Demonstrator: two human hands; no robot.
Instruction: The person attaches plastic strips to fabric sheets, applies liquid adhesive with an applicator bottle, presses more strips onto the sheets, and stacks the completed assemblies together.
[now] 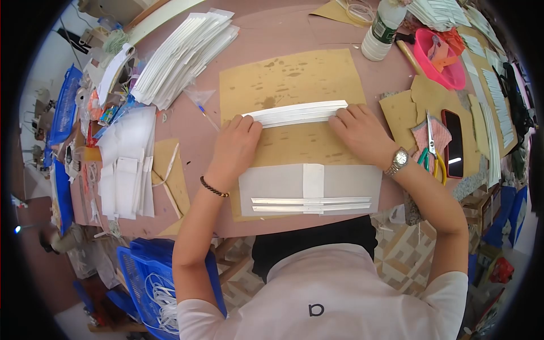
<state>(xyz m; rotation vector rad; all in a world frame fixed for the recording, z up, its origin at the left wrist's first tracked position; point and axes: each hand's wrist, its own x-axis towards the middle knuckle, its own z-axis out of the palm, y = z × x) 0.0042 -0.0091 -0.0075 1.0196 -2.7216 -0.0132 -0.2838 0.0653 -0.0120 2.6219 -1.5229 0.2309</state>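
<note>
A folded white strip, with lengthwise pleats, stretches between my hands over a stained brown cardboard sheet. My left hand grips its left end with bent fingers. At the other end, my right hand pinches the strip, a watch on that wrist. Closer to my body lies a translucent whitish sheet, crossed by an upright white band. Two thin, shiny strips rest across that sheet. My fingertips partly hide the strip's ends.
Stacked folded white strips lie at the upper left, above flat white pieces. To the right are scissors, a phone, a pink bowl and a bottle. A blue basket stands below the table.
</note>
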